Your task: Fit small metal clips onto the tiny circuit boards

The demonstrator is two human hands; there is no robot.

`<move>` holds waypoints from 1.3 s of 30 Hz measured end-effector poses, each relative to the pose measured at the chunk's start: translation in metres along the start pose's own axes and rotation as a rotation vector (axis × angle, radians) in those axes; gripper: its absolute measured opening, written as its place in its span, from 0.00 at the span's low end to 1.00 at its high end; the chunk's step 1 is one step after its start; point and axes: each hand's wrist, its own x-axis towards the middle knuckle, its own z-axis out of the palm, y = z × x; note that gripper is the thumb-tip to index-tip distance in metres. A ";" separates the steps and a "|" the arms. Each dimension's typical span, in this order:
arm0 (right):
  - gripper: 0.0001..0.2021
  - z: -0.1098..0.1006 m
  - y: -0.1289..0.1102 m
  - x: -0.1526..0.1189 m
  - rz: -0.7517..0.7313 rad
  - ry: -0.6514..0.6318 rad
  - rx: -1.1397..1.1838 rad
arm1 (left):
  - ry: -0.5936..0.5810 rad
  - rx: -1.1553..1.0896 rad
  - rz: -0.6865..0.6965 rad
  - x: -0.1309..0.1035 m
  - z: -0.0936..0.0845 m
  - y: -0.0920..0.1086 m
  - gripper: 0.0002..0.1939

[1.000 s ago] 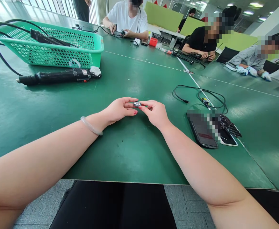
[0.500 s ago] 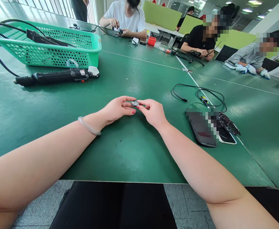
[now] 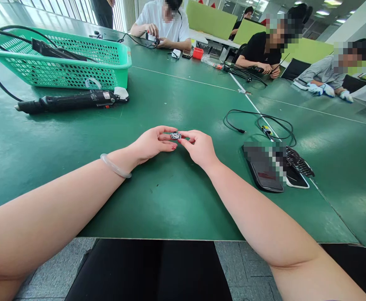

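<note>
A small circuit board (image 3: 176, 136), silvery and dark with fine parts on it, is held just over the green table (image 3: 158, 205), between my two hands. My right hand (image 3: 202, 148) pinches its right end between thumb and fingers. The fingers of my left hand (image 3: 151, 144) curl round its left end, with the thumb lower down and a little apart from it. A pale bangle (image 3: 115, 166) circles my left wrist. The underside of the board is hidden.
At the left a green basket (image 3: 76, 62) holds cables and a black tool; a black electric screwdriver (image 3: 67, 101) lies before it. To the right are a dark phone (image 3: 263, 171), a hair claw clip (image 3: 298, 162) and a thin black cable (image 3: 278, 121). Several people work across the table.
Both hands stay on the small circuit board, whose face looks slightly turned. The whole view has shifted a little, with everything a few pixels to the left.
</note>
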 end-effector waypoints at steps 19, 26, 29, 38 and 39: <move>0.08 0.003 -0.017 -0.004 -0.071 -0.076 -0.158 | 0.110 -0.155 -0.079 -0.006 0.009 0.007 0.10; 0.08 0.008 -0.021 -0.005 -0.079 -0.077 -0.246 | 0.160 -0.187 -0.148 -0.006 0.008 0.010 0.05; 0.08 0.009 -0.020 -0.004 -0.064 -0.085 -0.201 | 0.157 -0.223 -0.156 -0.007 0.006 0.011 0.06; 0.10 0.000 -0.019 -0.001 -0.100 -0.053 -0.129 | 0.309 -0.250 -0.185 -0.014 0.002 0.019 0.08; 0.10 -0.001 -0.019 -0.001 -0.110 -0.048 -0.111 | 0.331 -0.245 -0.199 -0.016 0.000 0.021 0.08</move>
